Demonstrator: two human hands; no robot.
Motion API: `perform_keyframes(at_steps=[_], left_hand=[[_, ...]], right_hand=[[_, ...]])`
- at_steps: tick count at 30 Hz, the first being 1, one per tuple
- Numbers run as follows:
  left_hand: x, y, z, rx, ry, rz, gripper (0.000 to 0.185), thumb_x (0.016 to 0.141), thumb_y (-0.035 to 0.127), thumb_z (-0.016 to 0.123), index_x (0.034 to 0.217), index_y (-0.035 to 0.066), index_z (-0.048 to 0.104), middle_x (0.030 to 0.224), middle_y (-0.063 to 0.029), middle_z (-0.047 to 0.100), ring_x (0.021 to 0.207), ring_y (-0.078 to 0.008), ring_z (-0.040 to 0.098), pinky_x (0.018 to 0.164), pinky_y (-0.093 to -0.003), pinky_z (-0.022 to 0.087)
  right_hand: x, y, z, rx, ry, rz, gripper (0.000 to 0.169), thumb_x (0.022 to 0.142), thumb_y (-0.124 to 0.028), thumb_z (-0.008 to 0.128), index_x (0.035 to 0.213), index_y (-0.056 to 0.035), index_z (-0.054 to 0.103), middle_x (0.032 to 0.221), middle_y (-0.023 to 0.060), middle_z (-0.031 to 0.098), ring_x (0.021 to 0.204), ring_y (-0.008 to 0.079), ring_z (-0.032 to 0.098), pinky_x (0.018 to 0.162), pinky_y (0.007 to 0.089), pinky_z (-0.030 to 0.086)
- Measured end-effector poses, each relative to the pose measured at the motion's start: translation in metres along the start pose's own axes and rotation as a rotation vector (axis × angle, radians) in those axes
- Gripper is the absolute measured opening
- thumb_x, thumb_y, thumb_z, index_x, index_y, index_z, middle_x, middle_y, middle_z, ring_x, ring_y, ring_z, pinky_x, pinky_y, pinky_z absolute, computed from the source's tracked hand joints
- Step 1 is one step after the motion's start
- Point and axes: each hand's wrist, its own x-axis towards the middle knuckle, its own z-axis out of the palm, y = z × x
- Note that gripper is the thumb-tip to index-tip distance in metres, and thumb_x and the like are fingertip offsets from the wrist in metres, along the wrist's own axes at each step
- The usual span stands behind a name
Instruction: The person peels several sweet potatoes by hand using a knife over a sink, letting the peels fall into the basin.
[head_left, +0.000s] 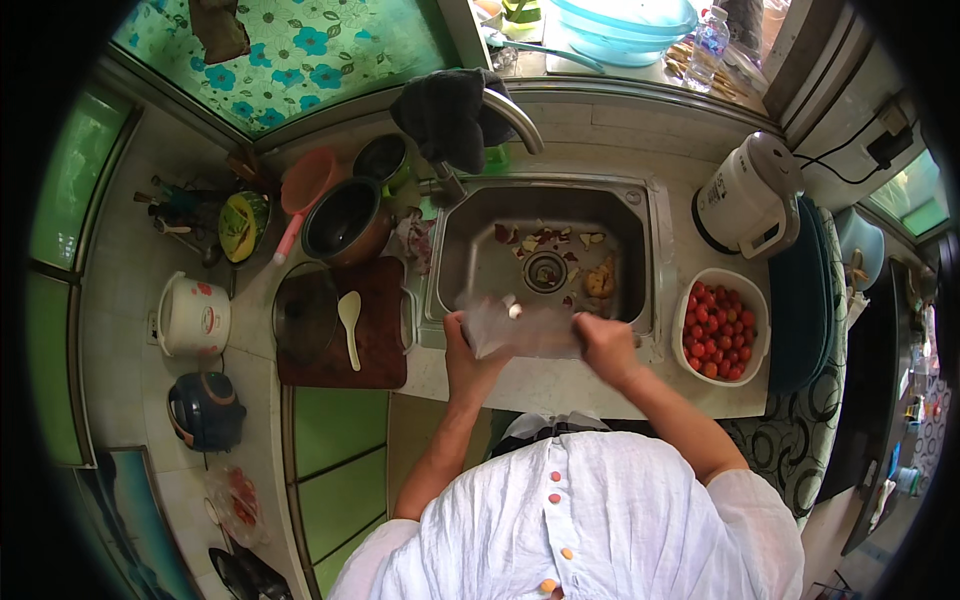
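Note:
A blurred, see-through sheet that looks like a plastic bag (540, 337) spans between my hands over the sink's front rim. My left hand (472, 356) grips its left end, where a pointed corner hangs down. At the other end my right hand (611, 349) is closed in a fist; motion blur hides the exact grip. A small white piece (514, 310) shows at the bag's upper edge. Beyond lies the steel sink (480, 214), with red and pale peelings (551, 236) around the drain (546, 271) and a brownish lump (600, 279) on its right.
Right of the sink stand a white tub of small tomatoes (716, 330) and an electric kettle (750, 195). Leftward, a cutting board (382, 322) bears a rice paddle (349, 330) and a glass lid (304, 307). A pot (345, 221) sits behind; a cloth-draped faucet (525, 127) arches above the sink.

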Motion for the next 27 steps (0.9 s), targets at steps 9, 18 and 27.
perform_keyframes(at_steps=[9,18,27], left_hand=[[0.004,0.012,0.004,0.033,-0.042,0.043,0.05,0.069,0.011,0.072,0.104,0.006,0.036,0.099,-0.0078,0.05,0.091,-0.0137,0.051,0.079,-0.0304,0.045],[0.005,-0.007,-0.003,0.055,-0.093,-0.034,0.045,0.071,0.01,0.071,0.102,0.004,0.038,0.094,-0.0067,0.051,0.083,-0.0147,0.053,0.071,-0.0268,0.046],[-0.01,-0.042,-0.005,-0.529,0.007,-0.344,0.033,0.078,0.005,0.063,0.103,0.003,0.041,0.102,-0.009,0.052,0.09,-0.0172,0.053,0.071,-0.029,0.047]], right_hand=[[0.004,-0.047,-0.036,0.311,0.023,-0.097,0.03,0.06,0.001,0.061,0.088,-0.0058,0.053,0.069,0.0119,0.057,0.063,0.0308,0.058,0.055,0.0387,0.045],[0.0,0.003,-0.004,0.003,0.017,-0.052,0.009,0.069,-0.004,0.054,0.077,-0.0061,0.048,0.065,0.0107,0.056,0.06,0.0293,0.058,0.053,0.0394,0.045],[0.004,-0.049,-0.033,0.27,-0.011,-0.096,0.027,0.061,-0.001,0.062,0.085,-0.0055,0.052,0.069,0.0136,0.057,0.064,0.0318,0.058,0.055,0.0402,0.046]])
